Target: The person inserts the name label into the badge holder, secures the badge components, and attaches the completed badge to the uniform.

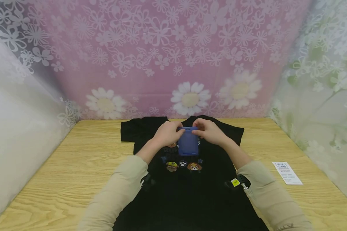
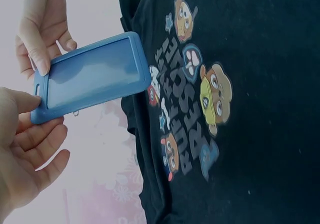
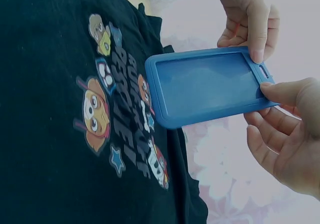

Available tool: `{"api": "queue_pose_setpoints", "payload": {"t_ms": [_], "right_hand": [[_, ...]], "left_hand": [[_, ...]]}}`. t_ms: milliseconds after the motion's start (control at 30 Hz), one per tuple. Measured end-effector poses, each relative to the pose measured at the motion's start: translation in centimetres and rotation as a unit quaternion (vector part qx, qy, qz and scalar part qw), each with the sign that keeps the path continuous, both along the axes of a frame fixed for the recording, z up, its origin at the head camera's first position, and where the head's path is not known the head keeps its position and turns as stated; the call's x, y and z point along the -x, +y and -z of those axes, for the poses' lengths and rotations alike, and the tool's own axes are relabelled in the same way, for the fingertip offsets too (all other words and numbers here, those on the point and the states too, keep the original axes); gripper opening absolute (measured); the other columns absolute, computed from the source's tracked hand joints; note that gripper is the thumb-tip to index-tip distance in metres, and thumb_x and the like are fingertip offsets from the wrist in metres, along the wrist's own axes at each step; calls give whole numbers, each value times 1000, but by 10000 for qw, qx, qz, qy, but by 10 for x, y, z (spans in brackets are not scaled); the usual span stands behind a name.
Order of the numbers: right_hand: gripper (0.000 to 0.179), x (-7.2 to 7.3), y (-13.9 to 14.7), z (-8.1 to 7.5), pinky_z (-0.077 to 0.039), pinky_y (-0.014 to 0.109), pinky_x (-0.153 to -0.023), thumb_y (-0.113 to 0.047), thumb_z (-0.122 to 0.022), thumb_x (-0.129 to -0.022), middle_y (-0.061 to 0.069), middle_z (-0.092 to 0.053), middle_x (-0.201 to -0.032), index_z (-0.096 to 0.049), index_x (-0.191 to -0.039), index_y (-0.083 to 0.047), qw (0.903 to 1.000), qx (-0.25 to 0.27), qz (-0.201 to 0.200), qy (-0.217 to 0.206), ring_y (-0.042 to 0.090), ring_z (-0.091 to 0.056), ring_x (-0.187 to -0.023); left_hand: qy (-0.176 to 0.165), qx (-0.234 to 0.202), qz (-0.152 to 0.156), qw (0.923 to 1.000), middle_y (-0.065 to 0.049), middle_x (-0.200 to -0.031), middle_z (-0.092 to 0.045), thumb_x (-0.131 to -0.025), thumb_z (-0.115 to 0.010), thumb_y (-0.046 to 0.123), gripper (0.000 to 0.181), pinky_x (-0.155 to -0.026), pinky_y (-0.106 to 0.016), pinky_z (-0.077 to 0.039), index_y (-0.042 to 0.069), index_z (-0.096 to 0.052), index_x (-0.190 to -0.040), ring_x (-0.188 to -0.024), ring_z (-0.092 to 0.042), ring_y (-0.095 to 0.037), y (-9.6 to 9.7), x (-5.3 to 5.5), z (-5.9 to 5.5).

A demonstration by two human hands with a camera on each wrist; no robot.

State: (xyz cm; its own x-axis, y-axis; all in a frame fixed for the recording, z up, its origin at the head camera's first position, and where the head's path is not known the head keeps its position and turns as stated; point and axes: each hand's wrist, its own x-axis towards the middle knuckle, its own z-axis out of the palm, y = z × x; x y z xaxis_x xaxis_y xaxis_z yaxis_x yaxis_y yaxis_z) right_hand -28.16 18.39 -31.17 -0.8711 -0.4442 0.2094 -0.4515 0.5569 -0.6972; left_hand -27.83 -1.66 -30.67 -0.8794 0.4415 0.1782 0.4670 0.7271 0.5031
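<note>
A blue card holder (image 1: 188, 144) with a clear window hangs over the black T-shirt (image 1: 188, 195), its slotted end up in the head view. My left hand (image 1: 169, 133) pinches its top left corner between thumb and fingers. At the top right corner, my right hand (image 1: 209, 131) pinches it likewise. In the left wrist view the window of the holder (image 2: 95, 77) faces me, and the left thumb lies by the slot. The right wrist view shows the holder (image 3: 210, 87) with both thumbs on its front edge.
Cartoon dog faces and lettering (image 1: 183, 166) are printed on the shirt, which lies spread on the wood-grain table (image 1: 75, 173). A white printed card (image 1: 287, 173) lies to the right. Flowered pink cloth (image 1: 150, 57) hangs behind the table's far edge.
</note>
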Motion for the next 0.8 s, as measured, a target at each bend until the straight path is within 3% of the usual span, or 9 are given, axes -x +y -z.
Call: {"api": "queue_pose_setpoints", "payload": {"t_ms": [167,333,533,800], "right_hand": [[10,-1,-9,1,-48,35,-64,-13,-60,-91,7,-62,-85,-56,-96,-6,9999,8,-37,147,25,-59,-74],[9,-1,-17,5,-49,37,-63,-13,-60,-91,6,-61,-80,-56,-97,-6,9999,102,-76,56,29,-60,-71],[10,-2,-25,5,-49,32,-60,-13,-59,-91,6,-61,-80,-55,-97,-7,9997,123,-143,150,22,-59,-69],[10,-2,-28,8,-47,32,-59,-14,-59,-92,5,-61,-80,-55,-98,-7,9998,73,-84,191,19,-57,-67]], "left_hand": [[-123,-318,49,9994,-1,-62,-49,-98,-47,31,30,-47,-23,-43,9,-64,-86,-51,-49,-13,-11,3,4],[-277,-759,37,9967,1,-53,-39,-98,-45,34,42,-47,-25,-33,9,-59,-67,-47,-38,-14,-18,5,7],[-678,-1026,24,9924,2,-50,-36,-97,-46,39,47,-47,-25,-34,8,-56,-63,-45,-35,-13,-23,5,8],[-820,-1151,-78,9899,2,-49,-35,-96,-49,38,45,-46,-25,-32,7,-63,-68,-44,-34,-13,-25,3,6]]}}
